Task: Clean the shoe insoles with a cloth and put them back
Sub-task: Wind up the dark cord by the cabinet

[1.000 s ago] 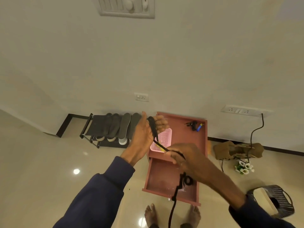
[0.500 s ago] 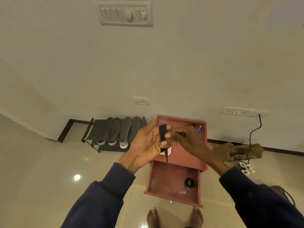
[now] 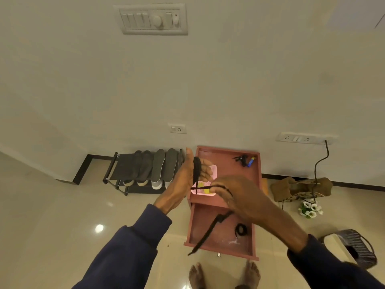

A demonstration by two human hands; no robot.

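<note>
Holds left hand (image 3: 187, 176) up, fingers roughly straight, with black lace (image 3: 196, 170) looped around them. Pinches the lace's free run with right hand (image 3: 243, 197), dangling the tail over open drawer (image 3: 218, 236). Leaves insoles (image 3: 164, 167) on shoe rack (image 3: 116, 170) by wall, apparently atop shoes, well apart from both hands.

Single view, head-worn wide-angle camera: faces forward and steeply down from a standing person's height, with the bare feet (image 3: 195, 277) at the bottom edge and the wall's switch panel (image 3: 153, 18) bowed in at the top. Nearest the lens, mid-frame: left hand (image 3: 187, 176) and right hand (image 3: 239, 197), a black lace (image 3: 196, 167) strung between them. Farther off, below and beyond the hands: red cabinet (image 3: 227, 163) with open drawer (image 3: 204, 217), and a shoe rack (image 3: 123, 167) at left against the wall.
</note>
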